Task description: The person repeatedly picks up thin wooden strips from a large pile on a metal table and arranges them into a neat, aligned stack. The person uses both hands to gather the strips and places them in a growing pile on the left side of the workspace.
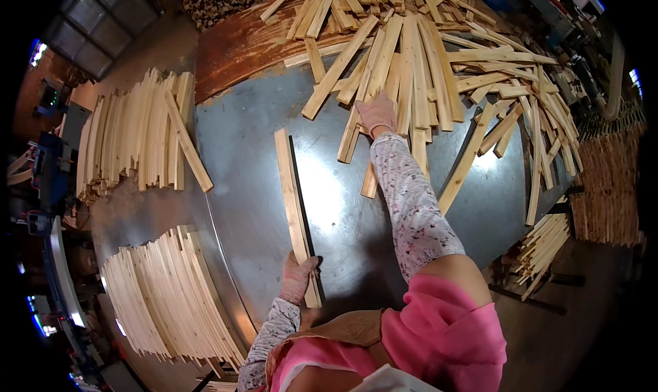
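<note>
My left hand, in a pinkish glove, is closed around the lower part of a pale wooden slat. That slat points away from me over the grey metal tabletop. Stretched far forward, my gloved right hand is closed at the near end of another wooden slat in the loose pile. Its fingertips are partly hidden among the slats. More slats fan out around that hand, crossing over one another.
At the left lie two neat rows of slats, one farther off and one nearer. One slat leans slantwise by the far row. Stacked wood stands at the right, beyond a bundle of thin strips. Machinery lines the left side.
</note>
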A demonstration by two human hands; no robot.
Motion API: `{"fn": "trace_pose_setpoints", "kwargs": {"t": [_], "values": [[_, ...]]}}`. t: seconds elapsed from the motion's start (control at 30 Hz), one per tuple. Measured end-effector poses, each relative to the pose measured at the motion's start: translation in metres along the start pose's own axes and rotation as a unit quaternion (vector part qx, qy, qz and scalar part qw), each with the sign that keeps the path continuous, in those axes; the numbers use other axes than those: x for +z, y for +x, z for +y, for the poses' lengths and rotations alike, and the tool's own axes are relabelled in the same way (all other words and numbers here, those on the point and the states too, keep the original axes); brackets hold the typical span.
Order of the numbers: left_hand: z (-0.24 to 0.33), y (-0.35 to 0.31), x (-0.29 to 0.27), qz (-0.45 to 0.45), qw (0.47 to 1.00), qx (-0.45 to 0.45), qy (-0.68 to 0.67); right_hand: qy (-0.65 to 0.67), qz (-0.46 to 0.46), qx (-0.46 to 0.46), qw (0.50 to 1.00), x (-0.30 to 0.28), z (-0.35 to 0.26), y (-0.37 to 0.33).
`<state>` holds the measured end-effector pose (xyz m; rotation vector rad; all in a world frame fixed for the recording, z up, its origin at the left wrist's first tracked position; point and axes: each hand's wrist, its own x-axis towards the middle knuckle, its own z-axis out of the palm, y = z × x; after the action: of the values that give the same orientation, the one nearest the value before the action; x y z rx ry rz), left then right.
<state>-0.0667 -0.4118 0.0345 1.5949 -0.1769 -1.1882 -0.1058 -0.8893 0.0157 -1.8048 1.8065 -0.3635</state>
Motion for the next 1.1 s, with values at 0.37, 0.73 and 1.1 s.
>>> {"fn": "trace_pose_setpoints", "kwargs": {"t": [0.37,0.73,1.1], "values": [[0.038,0.103,0.023,-0.194,0.969,-0.043,-0.147,0.083,-0.354,-0.310,0.879,-0.030,0.058,-0.235],[-0.009,0.064,-0.007,-0.094,0.971,-0.108,-0.194,-0.027,0.042,-0.074,0.996,0.046,-0.010,-0.043],[-0.079,-0.146,-0.228,0.472,0.613,-0.045,0.632,0.403,-0.226,-0.080,0.883,-0.035,0.112,-0.171]]}}
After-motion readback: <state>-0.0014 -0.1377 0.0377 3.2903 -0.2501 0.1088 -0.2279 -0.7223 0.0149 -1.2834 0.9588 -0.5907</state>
